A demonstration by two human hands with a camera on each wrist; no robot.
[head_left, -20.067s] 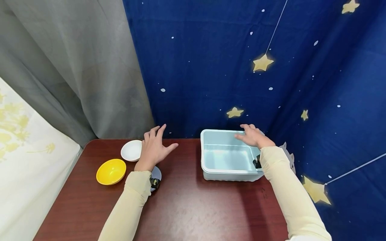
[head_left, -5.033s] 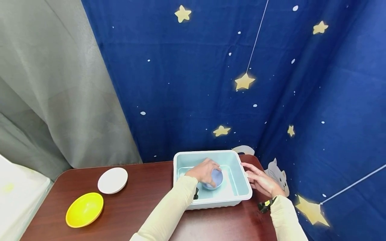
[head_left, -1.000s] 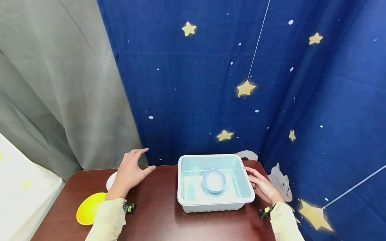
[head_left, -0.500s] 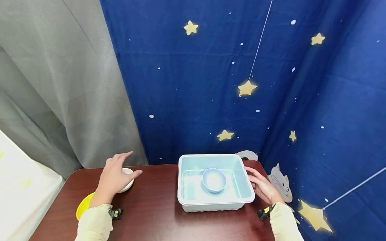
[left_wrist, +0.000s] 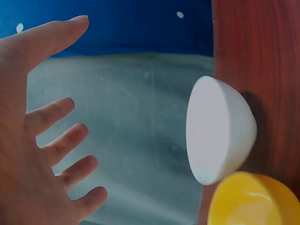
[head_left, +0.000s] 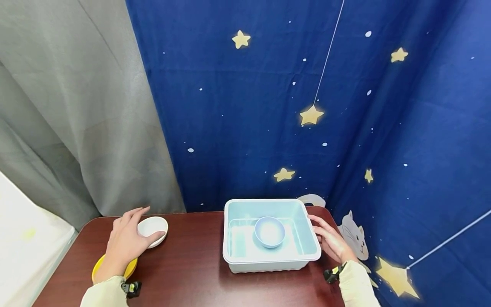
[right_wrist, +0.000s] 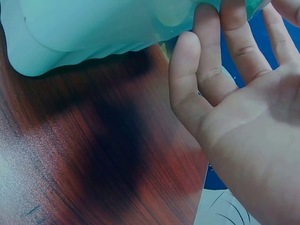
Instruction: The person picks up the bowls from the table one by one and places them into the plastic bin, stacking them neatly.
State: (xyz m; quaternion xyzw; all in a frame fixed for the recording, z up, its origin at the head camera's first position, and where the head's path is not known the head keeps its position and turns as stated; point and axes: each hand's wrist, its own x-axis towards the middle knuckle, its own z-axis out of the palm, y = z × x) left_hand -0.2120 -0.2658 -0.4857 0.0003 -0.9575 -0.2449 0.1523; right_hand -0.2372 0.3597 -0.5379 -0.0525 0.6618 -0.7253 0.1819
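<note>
Left hand spread wide, empty, beside the white bowl, well left of the pale-blue basin. Right hand loosely bent, touching the basin's right side without gripping; blue bowl inside the basin.

Left of the tub, bare desk gives passage as far as the left hand, white bowl and yellow bowl. At the tub's right wall, the right hand blocks the way; behind the tub, the curtain does. Inside the tub, room surrounds the blue bowl.
</note>
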